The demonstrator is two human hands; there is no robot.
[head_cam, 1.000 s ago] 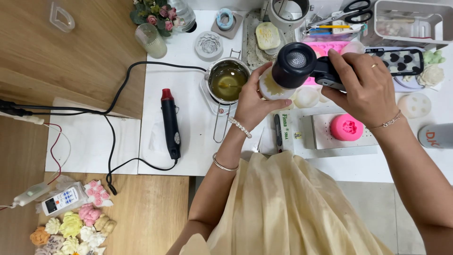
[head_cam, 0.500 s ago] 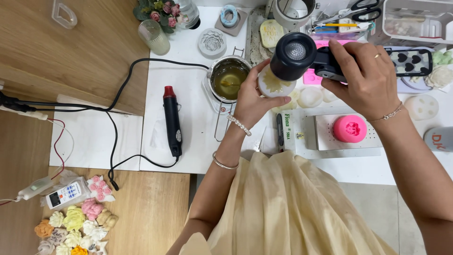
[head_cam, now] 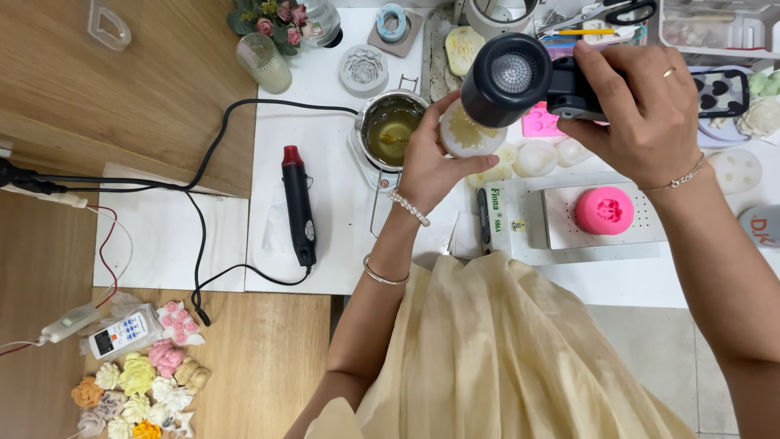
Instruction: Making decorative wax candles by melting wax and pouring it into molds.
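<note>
My left hand (head_cam: 431, 162) grips a small round white mould (head_cam: 470, 136) with a pale yellow flower-shaped filling, lifted above the white table. My right hand (head_cam: 642, 106) holds a black hot-air blower (head_cam: 520, 77) by its body, the round nozzle right over the mould's top edge. A small metal pot (head_cam: 392, 130) of yellowish melted liquid stands just left of my left hand.
A black and red heat gun (head_cam: 298, 203) lies on the white table with its cord looping left. A pink flower mould (head_cam: 604, 210) rests on a white scale. White moulds, scissors (head_cam: 621, 12), a glass (head_cam: 264, 63) and small flower figures (head_cam: 138, 382) lie around.
Both hands, with the mould and the blower, have kept their hold and stayed close together. The view shifted slightly, so things sit a little differently in frame.
</note>
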